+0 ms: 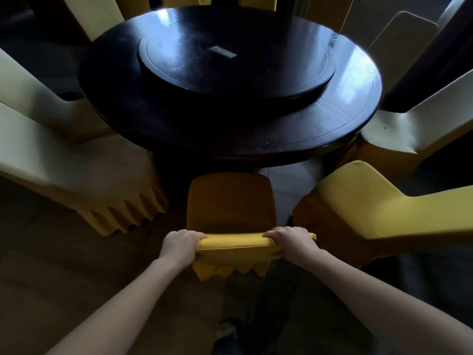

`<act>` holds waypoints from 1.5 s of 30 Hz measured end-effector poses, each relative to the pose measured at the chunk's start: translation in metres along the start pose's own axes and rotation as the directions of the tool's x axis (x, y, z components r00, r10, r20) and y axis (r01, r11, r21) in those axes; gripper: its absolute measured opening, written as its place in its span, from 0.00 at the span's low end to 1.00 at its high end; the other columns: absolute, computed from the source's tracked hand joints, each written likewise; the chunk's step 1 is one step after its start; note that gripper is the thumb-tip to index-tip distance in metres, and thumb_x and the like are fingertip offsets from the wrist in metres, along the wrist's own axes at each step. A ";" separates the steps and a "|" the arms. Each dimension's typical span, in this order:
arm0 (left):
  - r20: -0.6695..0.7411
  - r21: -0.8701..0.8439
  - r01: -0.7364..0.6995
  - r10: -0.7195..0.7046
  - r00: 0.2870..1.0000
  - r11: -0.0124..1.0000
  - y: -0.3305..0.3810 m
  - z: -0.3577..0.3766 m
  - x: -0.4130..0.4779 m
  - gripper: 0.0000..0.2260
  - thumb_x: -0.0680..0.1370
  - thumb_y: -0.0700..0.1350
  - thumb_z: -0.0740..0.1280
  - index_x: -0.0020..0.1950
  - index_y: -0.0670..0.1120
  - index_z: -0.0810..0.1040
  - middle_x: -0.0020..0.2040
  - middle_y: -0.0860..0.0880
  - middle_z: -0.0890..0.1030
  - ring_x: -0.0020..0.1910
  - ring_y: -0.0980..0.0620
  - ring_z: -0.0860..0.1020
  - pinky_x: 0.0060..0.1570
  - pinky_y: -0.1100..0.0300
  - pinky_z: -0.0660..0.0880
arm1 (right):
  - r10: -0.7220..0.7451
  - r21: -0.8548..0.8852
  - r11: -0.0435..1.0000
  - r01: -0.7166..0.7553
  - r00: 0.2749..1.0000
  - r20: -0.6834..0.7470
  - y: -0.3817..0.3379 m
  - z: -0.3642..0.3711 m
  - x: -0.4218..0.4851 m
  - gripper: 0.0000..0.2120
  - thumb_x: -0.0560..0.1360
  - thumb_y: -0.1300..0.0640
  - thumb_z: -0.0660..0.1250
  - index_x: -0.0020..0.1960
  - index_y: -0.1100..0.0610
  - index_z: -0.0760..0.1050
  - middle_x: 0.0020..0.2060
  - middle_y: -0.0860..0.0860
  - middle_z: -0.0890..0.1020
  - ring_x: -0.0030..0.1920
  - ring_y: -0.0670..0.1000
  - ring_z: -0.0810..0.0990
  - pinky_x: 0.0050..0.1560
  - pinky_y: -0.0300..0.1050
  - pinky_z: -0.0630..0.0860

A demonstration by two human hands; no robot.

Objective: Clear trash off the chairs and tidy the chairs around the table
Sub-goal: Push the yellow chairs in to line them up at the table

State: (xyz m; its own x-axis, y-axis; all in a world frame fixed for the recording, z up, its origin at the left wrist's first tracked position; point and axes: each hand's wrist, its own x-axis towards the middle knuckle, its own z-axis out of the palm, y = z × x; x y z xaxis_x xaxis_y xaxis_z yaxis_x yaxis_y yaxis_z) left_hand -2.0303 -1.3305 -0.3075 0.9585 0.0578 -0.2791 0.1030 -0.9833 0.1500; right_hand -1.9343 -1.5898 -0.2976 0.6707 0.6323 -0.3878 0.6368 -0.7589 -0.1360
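A yellow-covered chair (pixel 231 201) stands straight in front of me, its seat facing the round dark table (pixel 179 124). My left hand (pixel 180 245) grips the left end of the chair's top rail. At the right end of the same rail, my right hand (pixel 291 242) holds it the same way, fingers curled over the top. The seat's front edge lies just short of the table's rim. No trash shows on this seat.
Yellow-covered chairs flank it closely: one on the left (pixel 84 175), one on the right (pixel 371 201). More chairs ring the table, such as a pale one at the right (pixel 409 129). A dark turntable (pixel 235 60) with a small flat object (pixel 222 52) sits on the table.
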 end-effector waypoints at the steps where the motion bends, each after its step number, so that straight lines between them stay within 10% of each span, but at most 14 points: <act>1: -0.008 0.008 0.006 -0.006 1.000 1.000 -0.002 -0.003 0.006 0.20 0.79 0.45 0.65 0.70 0.55 0.70 0.62 0.52 0.78 0.59 0.52 0.77 0.60 0.57 0.73 | 0.002 0.006 1.000 -0.002 1.000 -0.001 0.001 -0.003 0.007 0.24 0.75 0.52 0.69 0.70 0.45 0.68 0.64 0.46 0.77 0.62 0.50 0.77 0.60 0.51 0.76; 30: 0.082 -0.005 -0.053 0.053 0.995 0.999 -0.027 -0.015 0.045 0.19 0.76 0.46 0.68 0.67 0.55 0.74 0.58 0.53 0.80 0.56 0.54 0.78 0.55 0.59 0.75 | 0.053 0.089 0.995 -0.055 0.998 0.030 0.002 -0.017 0.040 0.18 0.74 0.52 0.70 0.63 0.48 0.75 0.55 0.48 0.81 0.55 0.50 0.80 0.56 0.50 0.78; 36: 0.242 -0.094 -0.013 0.036 0.970 0.995 -0.011 -0.020 0.052 0.32 0.71 0.69 0.63 0.71 0.56 0.67 0.64 0.54 0.76 0.59 0.55 0.76 0.54 0.62 0.75 | -0.025 0.249 0.968 0.021 1.000 0.011 0.014 -0.019 0.025 0.21 0.75 0.51 0.68 0.67 0.49 0.71 0.60 0.48 0.78 0.61 0.50 0.76 0.59 0.50 0.76; 40: 0.146 -0.182 -0.114 0.142 0.979 0.977 0.047 -0.026 0.060 0.57 0.54 0.83 0.35 0.77 0.55 0.54 0.78 0.53 0.58 0.76 0.52 0.57 0.75 0.50 0.52 | -0.014 0.237 0.971 0.037 0.995 -0.095 0.025 -0.020 0.006 0.27 0.79 0.45 0.61 0.75 0.47 0.59 0.75 0.47 0.62 0.76 0.49 0.56 0.75 0.52 0.56; 45: -0.098 -0.044 -0.311 0.305 0.947 0.950 0.138 -0.031 0.079 0.44 0.65 0.76 0.37 0.77 0.57 0.39 0.78 0.55 0.41 0.77 0.53 0.38 0.73 0.48 0.33 | 0.032 0.174 0.985 0.009 0.972 -0.231 0.075 -0.019 -0.034 0.30 0.79 0.37 0.51 0.78 0.44 0.48 0.78 0.45 0.49 0.78 0.49 0.41 0.76 0.56 0.42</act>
State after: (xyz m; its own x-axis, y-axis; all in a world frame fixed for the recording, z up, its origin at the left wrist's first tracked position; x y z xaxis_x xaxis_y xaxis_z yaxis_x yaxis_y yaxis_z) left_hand -1.9322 -1.4566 -0.2797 0.9654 -0.2285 -0.1253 -0.1883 -0.9440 0.2708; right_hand -1.9022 -1.6649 -0.2771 0.7604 0.6265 -0.1711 0.5668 -0.7688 -0.2962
